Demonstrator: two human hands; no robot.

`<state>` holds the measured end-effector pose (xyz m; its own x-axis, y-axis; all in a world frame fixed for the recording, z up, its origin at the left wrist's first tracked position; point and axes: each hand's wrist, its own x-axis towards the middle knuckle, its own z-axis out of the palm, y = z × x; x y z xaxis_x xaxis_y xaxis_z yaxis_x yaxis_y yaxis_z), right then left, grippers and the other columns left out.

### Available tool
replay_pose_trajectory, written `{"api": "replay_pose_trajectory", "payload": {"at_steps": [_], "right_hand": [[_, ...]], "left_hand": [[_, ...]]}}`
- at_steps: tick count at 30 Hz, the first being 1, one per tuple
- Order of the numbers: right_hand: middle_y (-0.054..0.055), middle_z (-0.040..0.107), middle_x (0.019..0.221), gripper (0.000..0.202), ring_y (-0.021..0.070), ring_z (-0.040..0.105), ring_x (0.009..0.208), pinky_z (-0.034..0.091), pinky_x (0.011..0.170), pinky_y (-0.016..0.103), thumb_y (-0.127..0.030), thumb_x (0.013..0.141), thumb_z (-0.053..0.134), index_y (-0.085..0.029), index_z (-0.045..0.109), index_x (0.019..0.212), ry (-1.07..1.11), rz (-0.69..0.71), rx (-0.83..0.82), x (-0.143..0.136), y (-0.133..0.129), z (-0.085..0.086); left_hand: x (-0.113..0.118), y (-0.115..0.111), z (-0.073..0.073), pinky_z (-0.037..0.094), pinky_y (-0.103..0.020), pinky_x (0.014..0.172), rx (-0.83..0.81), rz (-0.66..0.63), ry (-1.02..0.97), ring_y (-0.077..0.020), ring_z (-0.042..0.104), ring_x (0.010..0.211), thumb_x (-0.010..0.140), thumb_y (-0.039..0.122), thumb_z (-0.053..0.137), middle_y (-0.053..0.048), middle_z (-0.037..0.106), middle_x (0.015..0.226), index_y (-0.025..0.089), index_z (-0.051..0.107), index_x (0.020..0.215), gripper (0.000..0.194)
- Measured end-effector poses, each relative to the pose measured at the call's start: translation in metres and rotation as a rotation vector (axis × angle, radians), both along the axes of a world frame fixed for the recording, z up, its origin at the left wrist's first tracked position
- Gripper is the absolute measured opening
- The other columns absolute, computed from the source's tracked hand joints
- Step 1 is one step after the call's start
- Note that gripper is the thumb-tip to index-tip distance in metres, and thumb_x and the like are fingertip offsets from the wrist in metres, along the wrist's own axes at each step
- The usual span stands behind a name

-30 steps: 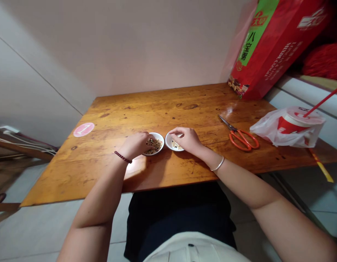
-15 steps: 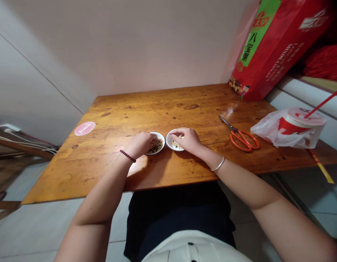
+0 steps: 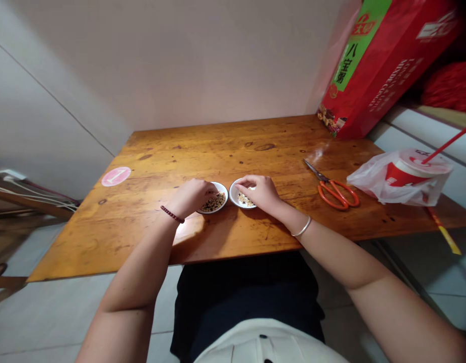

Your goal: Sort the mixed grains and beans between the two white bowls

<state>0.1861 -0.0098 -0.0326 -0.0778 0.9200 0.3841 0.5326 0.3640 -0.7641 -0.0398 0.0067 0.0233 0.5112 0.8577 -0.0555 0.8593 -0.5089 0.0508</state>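
Two small white bowls stand side by side near the table's front edge. The left bowl [image 3: 222, 189] holds dark and pale beans mixed together [image 3: 214, 202]. My left hand [image 3: 195, 194] bends over its left side with the fingers curled down; the fingertips are partly hidden, as is anything between them. In the right bowl [image 3: 233, 197] lie mostly pale beans [image 3: 245, 199] with a few dark ones. Over that bowl's right side is my right hand [image 3: 263, 191], thumb and forefinger drawn together in a pinch. Whatever it pinches is too small to make out.
Orange-handled scissors [image 3: 337, 194] lie right of the bowls on the wooden table [image 3: 187, 156]. Farther right is a red and white cup [image 3: 406, 169] with a straw, in a plastic bag. A red carton [image 3: 384, 75] stands at the back right. A pink round sticker [image 3: 116, 176] marks the left side.
My left hand has shifted slightly left, baring more of the beans in the left bowl. My right hand stays over the right bowl, with its fingers slightly changed.
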Motion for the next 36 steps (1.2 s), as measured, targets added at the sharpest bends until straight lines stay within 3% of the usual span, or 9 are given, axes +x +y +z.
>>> {"api": "replay_pose_trajectory", "payload": {"at_steps": [18,26,30,33,36], "right_hand": [[0.0,0.079,0.087,0.009,0.018,0.072,0.078,0.053,0.073,0.029,-0.03,0.083,0.07,-0.025,0.077,0.083,-0.064,-0.006,0.003,-0.001,-0.002,0.003],[-0.001,0.079,0.086,0.008,0.0176,0.072,0.076,0.053,0.072,0.028,-0.029,0.083,0.07,-0.026,0.077,0.084,-0.072,0.008,0.004,-0.002,-0.003,0.002],[-0.001,0.079,0.087,0.009,0.0172,0.072,0.077,0.052,0.074,0.028,-0.029,0.084,0.069,-0.025,0.077,0.084,-0.066,0.025,0.046,-0.002,-0.004,0.002],[0.0,0.079,0.087,0.01,0.0172,0.072,0.078,0.053,0.075,0.028,-0.029,0.084,0.069,-0.024,0.077,0.083,-0.034,0.059,0.096,-0.002,-0.006,0.004],[0.001,0.078,0.087,0.01,0.0163,0.071,0.077,0.053,0.076,0.027,-0.027,0.085,0.068,-0.022,0.076,0.082,0.015,0.108,0.171,-0.002,-0.009,0.006]], "left_hand": [[-0.001,0.005,-0.008,0.051,-0.027,0.073,0.016,-0.014,-0.136,-0.0224,0.072,0.084,0.079,0.012,0.063,-0.004,0.078,0.095,0.026,0.078,0.107,0.034],[-0.001,0.005,-0.01,0.051,-0.026,0.071,0.02,-0.041,-0.191,-0.0216,0.073,0.08,0.081,0.009,0.057,-0.004,0.078,0.091,0.024,0.079,0.1,0.032],[0.004,0.003,-0.01,0.054,-0.026,0.077,0.06,-0.055,-0.387,-0.0201,0.074,0.084,0.084,0.013,0.058,-0.004,0.079,0.095,0.022,0.078,0.095,0.025],[0.009,0.001,-0.013,0.058,-0.026,0.079,0.002,-0.052,-0.653,-0.0194,0.075,0.084,0.085,0.026,0.066,-0.004,0.079,0.093,0.02,0.076,0.099,0.018],[0.014,-0.002,-0.014,0.06,-0.027,0.077,-0.015,-0.04,-0.821,-0.0197,0.076,0.083,0.082,0.036,0.073,-0.005,0.079,0.09,0.019,0.074,0.098,0.023]]}}
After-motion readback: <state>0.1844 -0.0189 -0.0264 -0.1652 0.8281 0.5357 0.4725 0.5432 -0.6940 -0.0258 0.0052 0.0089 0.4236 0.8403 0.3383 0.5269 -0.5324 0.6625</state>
